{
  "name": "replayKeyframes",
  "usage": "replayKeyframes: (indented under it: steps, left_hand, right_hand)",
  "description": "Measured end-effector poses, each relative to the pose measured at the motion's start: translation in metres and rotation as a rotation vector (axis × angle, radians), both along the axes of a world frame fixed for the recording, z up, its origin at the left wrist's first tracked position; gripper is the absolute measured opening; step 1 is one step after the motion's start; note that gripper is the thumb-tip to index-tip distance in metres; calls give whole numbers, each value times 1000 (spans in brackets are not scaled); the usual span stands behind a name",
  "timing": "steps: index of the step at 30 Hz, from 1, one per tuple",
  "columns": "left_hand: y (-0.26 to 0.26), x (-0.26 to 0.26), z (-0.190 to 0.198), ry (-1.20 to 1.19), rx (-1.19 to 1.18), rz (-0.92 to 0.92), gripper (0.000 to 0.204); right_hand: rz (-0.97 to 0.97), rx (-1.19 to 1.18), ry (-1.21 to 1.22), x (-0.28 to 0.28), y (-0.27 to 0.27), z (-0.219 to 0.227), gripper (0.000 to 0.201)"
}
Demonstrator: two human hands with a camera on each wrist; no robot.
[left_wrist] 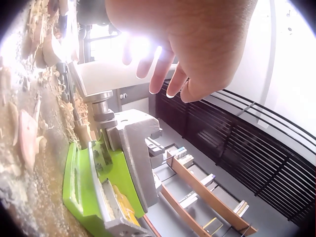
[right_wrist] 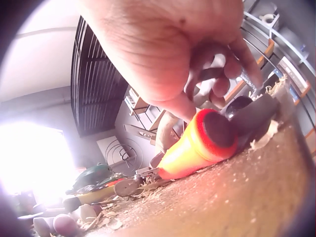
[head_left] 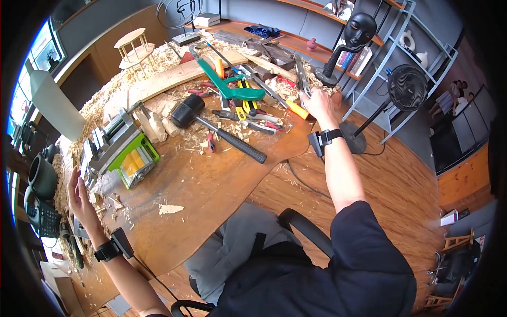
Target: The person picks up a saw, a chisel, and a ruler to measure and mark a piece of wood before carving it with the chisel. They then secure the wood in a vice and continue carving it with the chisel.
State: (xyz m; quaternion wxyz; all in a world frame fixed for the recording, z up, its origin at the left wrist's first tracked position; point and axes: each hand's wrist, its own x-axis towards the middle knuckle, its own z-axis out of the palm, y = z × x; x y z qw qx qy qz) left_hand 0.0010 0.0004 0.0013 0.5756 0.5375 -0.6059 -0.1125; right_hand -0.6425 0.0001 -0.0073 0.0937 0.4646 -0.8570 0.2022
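My right hand [head_left: 319, 105] is at the table's right end, its fingers curled round a dark metal tool [head_left: 301, 74] with a looped handle; the exact kind I cannot tell. In the right wrist view, the fingers wrap that dark loop [right_wrist: 202, 69], close above an orange handle [right_wrist: 197, 148] lying on the tabletop. My left hand [head_left: 83, 206] is raised over the table's left side, fingers extended and holding nothing. Beside it stand a grey metal vise [head_left: 108, 137] and a lime green holder [head_left: 149, 149] with yellow pieces inside. The left wrist view shows the vise [left_wrist: 136, 138] below the fingers.
A black mallet [head_left: 187, 111] lies mid-table near a green-handled tool [head_left: 232, 91] and several pliers. Wood shavings cover the back around a long board [head_left: 163, 84] and a small wooden stand [head_left: 136, 50]. A black mask sculpture [head_left: 359, 29] and fan [head_left: 407, 87] stand right.
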Motion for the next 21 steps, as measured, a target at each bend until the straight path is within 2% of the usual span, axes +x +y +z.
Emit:
replayKeyframes:
  steps: [2,4,9,15,18,19,21]
  left_hand:
    - [-1,2,-1,8,-7,-4,36]
    - [-2,3,-1,3,-5,-2,35]
    - [-2,4,-2,-14,-7,-4,34]
    - [-1,5,-1,-19,2,13,34]
    - [-1,4,0,0,8,8,35]
    - [0,2,2,0,-1,8,35]
    - [-1,4,1,-12,-11,16,35]
  right_hand:
    - [104,9,-63,-6,-3,-8,40]
    - [102,27,-106,-12,-3,-12,39]
    - [202,-130,-5,-16,6,-17,42]
    - [287,-273,-79,10,37,30,23]
    - [336,-186,-131,16,40,28,24]
    - [392,-209,-72,17,38,19,19]
    - [382,-78,-36,19,39,8,17]
